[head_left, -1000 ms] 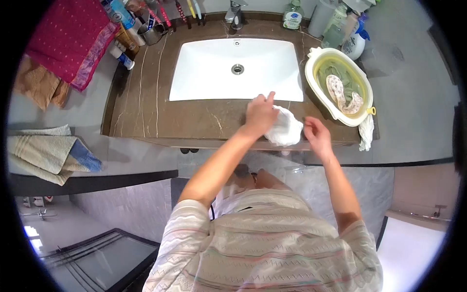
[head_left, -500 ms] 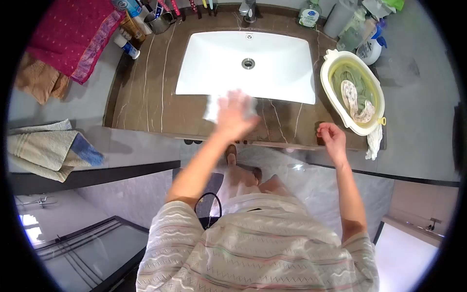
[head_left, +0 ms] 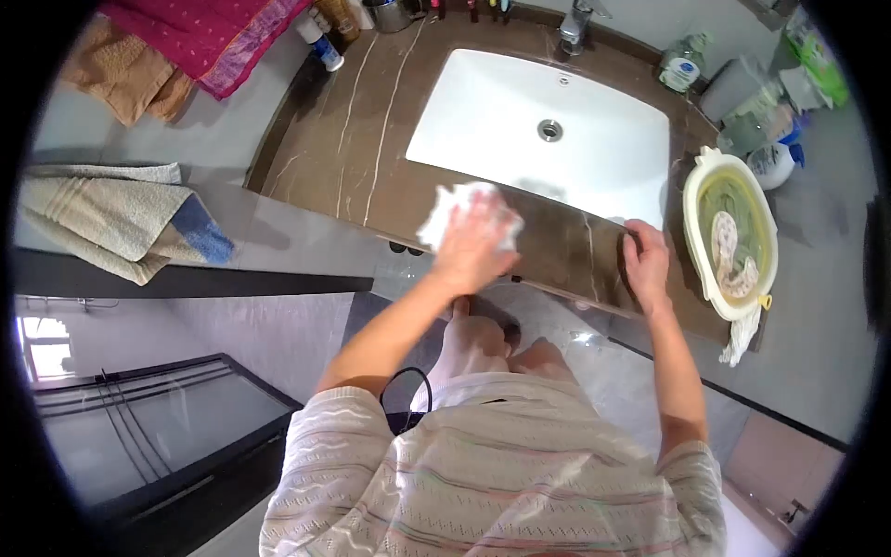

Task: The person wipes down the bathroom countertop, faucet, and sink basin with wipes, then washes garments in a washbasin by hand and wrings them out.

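Observation:
A crumpled white cloth [head_left: 447, 206] lies at the front edge of the brown stone counter [head_left: 316, 148], left of the sink's front rim. My left hand [head_left: 473, 246] presses down on it, fingers spread over the fabric, and part of the cloth is hidden beneath. My right hand [head_left: 648, 265] rests on the counter near the front right corner of the white sink [head_left: 510, 97]. Its fingers are loosely bent, thumb apart, with nothing seen in them. Just right of that hand stands a cream and green plastic basin [head_left: 703, 237] holding a pale patterned fabric item [head_left: 724, 232].
A faucet [head_left: 574, 32] rises behind the sink. Bottles, among them a clear soap bottle [head_left: 682, 70] and a white pump bottle [head_left: 772, 165], crowd the back right. At left hang towels [head_left: 121, 218]. A white cloth [head_left: 740, 336] dangles below the basin.
The view has shifted left. My left hand and the cloth have moved from the sink's front rim to the counter's front edge. My right hand has come to rest on the counter near the sink.

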`<state>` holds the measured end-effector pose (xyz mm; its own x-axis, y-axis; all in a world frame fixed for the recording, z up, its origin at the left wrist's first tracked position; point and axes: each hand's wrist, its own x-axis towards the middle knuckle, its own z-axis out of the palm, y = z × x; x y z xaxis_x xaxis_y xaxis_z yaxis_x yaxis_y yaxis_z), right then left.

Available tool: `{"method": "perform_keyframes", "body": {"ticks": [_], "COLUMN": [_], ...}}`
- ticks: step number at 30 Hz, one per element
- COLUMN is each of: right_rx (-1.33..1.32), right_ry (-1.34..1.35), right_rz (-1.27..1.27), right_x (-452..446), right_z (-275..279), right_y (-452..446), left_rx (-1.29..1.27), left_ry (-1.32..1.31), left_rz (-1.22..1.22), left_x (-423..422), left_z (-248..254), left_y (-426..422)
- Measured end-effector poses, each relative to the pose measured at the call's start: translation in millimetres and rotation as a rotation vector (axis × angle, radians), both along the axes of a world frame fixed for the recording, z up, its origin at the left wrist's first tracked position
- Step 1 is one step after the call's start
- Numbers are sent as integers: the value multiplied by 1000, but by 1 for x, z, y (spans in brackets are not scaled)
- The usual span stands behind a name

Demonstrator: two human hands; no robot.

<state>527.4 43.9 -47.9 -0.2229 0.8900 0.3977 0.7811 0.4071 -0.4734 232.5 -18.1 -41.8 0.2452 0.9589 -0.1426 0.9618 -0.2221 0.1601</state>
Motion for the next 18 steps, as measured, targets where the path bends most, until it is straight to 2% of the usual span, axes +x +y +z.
{"method": "perform_keyframes", "body": {"ticks": [1,4,5,8,14,18], "right_rx": [-97,0,-84,-112,-157,-169], "right_ry": [-22,-302,-343,-451,-455,-430], "right_rz": [11,-99,-99,-94,-88,-84], "right_x": [5,13,22,13,11,10], "right_z": [-3,-17,-33,-25,-21,-18], "right_y": [3,-3,-5,-6,-4,-4], "left_rx": [49,199,189,169,197,178], "left_ry": [42,135,122,98,126,122], "left_rz": [71,225,225,250,483,547], "left_x": [-29,-114,-130,-154,-195,-191], "left_z": [-13,-32,-30,-28,-42,-41], "left_y": [0,1,5,28,155,177]}}
